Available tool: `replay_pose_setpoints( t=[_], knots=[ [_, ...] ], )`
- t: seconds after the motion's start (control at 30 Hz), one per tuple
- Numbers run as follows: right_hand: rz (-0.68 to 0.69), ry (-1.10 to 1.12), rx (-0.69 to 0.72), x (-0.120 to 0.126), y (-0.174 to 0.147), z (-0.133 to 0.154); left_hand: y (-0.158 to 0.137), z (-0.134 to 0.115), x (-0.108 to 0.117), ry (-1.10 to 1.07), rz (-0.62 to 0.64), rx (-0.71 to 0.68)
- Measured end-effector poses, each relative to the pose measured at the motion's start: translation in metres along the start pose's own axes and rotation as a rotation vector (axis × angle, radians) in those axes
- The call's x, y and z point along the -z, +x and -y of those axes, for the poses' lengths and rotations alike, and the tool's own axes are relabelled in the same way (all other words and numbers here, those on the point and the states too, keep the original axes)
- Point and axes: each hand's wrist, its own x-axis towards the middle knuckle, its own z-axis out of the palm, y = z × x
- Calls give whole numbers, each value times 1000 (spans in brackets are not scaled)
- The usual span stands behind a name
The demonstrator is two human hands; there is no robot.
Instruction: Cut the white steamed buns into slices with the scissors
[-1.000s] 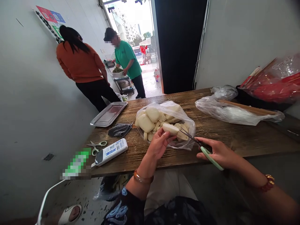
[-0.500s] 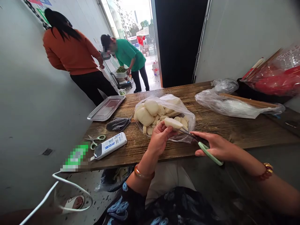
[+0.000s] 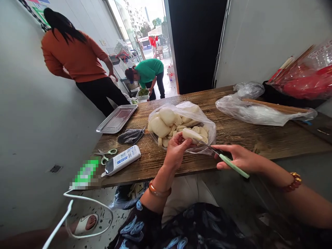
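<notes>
1. Head view: left hand (image 3: pixel 176 150) pinches bun piece (image 3: pixel 190 134) over plastic bag (image 3: pixel 211 129); right hand (image 3: pixel 241 159) grips scissors (image 3: pixel 230 164), blades at piece's 4 o'clock.
2. Bag's 4 o'clock: cut pieces (image 3: pixel 203 131), apparently done; 10 o'clock: whole buns (image 3: pixel 159 127), seemingly left.

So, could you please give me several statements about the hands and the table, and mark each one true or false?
1. The left hand holds a cream-coloured, rounded bun-like piece. True.
2. The right hand holds nothing. False: it holds metal scissors with pale green handles.
3. A translucent plastic bag with cream-coloured pieces lies on the brown wooden table. True.
4. The silver rectangular metal tray is right of this bag in the picture. False: it is to the left.
5. A dark grey cloth lies between the tray and the white oblong device with blue print. True.
</notes>
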Motion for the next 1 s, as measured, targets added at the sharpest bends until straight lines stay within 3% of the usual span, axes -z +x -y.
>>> replay_pose_setpoints(
  t=[0.37, 0.6, 0.83, 1.0],
  knots=[
    [-151, -102, 61, -2, -1, -13, 0, -3, 0, -21, 8, 37],
    [-150, -30, 49, -3, -2, -7, -3, -3, 2, -93, 46, 139],
    [-209, -142, 102, -3, -7, -1, -2, -5, -4, -76, 28, 117],
    [-149, -132, 90, -3, -10, 1, -2, -3, -5, -71, 28, 101]
  ],
)
